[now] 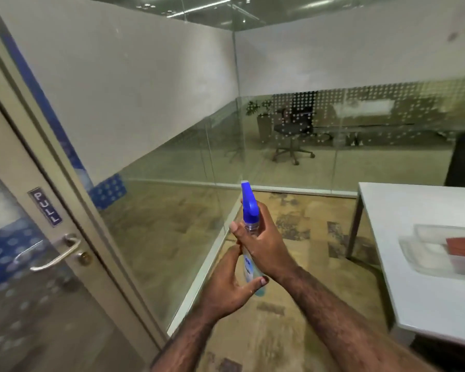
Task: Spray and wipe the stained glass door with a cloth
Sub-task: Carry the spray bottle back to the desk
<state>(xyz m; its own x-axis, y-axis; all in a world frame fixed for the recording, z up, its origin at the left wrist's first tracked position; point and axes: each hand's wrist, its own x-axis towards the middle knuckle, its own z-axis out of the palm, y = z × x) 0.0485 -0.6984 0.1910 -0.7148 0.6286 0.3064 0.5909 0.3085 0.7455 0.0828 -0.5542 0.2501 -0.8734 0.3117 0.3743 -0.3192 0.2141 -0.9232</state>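
You're gripping the spray bottle upright with both hands, right hand on top, left hand cupping its base; the glass door is sitting at 9 o'clock.

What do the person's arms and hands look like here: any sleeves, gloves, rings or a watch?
Both forearms are bare to the frame edge, with no sleeves in view. The left hand and right hand wear no gloves. No rings, watch or wristband show on the visible fingers and wrists. The forearms are hairy.

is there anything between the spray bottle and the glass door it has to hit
Nothing visible. Both hands hold the spray bottle in open air, the right hand at its neck, the left hand lower. The glass door stands to the left, only bare floor between.
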